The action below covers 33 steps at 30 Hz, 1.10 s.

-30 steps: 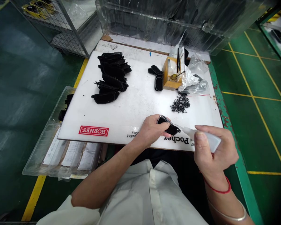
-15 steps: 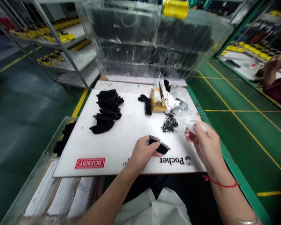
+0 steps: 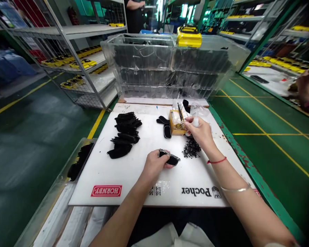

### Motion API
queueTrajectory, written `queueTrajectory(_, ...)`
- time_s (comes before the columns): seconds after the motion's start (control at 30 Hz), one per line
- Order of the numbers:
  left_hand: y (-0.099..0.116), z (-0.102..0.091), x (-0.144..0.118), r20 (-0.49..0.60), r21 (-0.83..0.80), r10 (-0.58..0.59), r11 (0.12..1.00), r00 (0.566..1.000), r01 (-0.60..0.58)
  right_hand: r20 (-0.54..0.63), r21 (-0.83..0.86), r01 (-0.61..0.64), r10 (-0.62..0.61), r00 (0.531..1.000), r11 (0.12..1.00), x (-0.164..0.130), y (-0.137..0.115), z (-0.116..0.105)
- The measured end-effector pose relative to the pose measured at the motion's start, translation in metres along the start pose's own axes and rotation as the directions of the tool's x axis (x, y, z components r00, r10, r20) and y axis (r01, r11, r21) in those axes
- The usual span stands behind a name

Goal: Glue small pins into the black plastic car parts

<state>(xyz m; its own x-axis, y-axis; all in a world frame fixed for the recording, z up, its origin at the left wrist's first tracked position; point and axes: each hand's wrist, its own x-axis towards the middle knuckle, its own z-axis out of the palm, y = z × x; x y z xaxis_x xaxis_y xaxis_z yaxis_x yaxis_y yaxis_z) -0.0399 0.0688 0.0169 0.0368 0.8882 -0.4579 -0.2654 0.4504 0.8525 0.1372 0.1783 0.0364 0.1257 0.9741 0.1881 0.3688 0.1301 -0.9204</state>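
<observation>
My left hand [image 3: 156,163] is closed on a black curved plastic part [image 3: 171,159] with a pale edge, held just above the board. Farther right, my right hand [image 3: 201,132] grips a small white squeeze bottle [image 3: 195,121] beside a yellow open box [image 3: 177,129]. A thin dark tool [image 3: 180,111] stands in that box. Below the right hand lies a heap of tiny black pieces [image 3: 191,148]. Several black parts [image 3: 167,131] rest left of the box. More black curved parts [image 3: 123,137] are stacked in a row at the board's left.
The white printed board [image 3: 92,178] covers the table. Large clear plastic bins [image 3: 144,68] stand behind it, a yellow model car body [image 3: 189,37] on top. A tub with black parts [image 3: 79,161] sits at the left. Wire shelving [image 3: 84,68] is beyond. A co-worker's hand [image 3: 306,85] shows far right.
My right hand has moved forward and left with the white bottle, from the board's right side to the yellow box. My left hand still holds the black part. The camera view has tilted up.
</observation>
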Motion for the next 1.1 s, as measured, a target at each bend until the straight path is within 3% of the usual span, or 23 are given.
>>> queueTrajectory(0.13,0.002,0.000,-0.002,0.002,-0.020,-0.017,1.000,1.000,0.017,-0.088,-0.141,0.089,-0.102,0.991,0.986,0.001,0.005,0.003)
queueTrajectory(0.23,0.000,-0.001,-0.001,0.020,-0.026,-0.002,1.000,1.000,0.002,-0.222,-0.282,0.231,-0.297,0.929,0.931,-0.011,-0.009,-0.007)
queueTrajectory(0.33,-0.003,-0.002,0.000,0.036,-0.014,0.013,1.000,0.999,-0.013,-0.298,-0.311,0.275,-0.369,0.880,0.910,-0.036,-0.030,-0.018)
queueTrajectory(0.47,-0.006,-0.003,0.002,0.038,-0.002,0.012,1.000,0.999,-0.012,-0.276,-0.251,0.249,-0.315,0.908,0.936,-0.077,-0.047,-0.023)
queueTrajectory(0.6,-0.006,-0.003,0.002,0.060,-0.006,0.018,1.000,0.998,-0.017,-0.197,-0.265,0.227,-0.283,0.939,0.937,-0.105,-0.044,-0.019)
queueTrajectory(1.1,-0.007,-0.003,0.003,0.059,-0.030,0.030,0.999,0.998,-0.029,-0.108,-0.243,0.230,-0.262,0.959,0.942,-0.113,-0.026,-0.010)
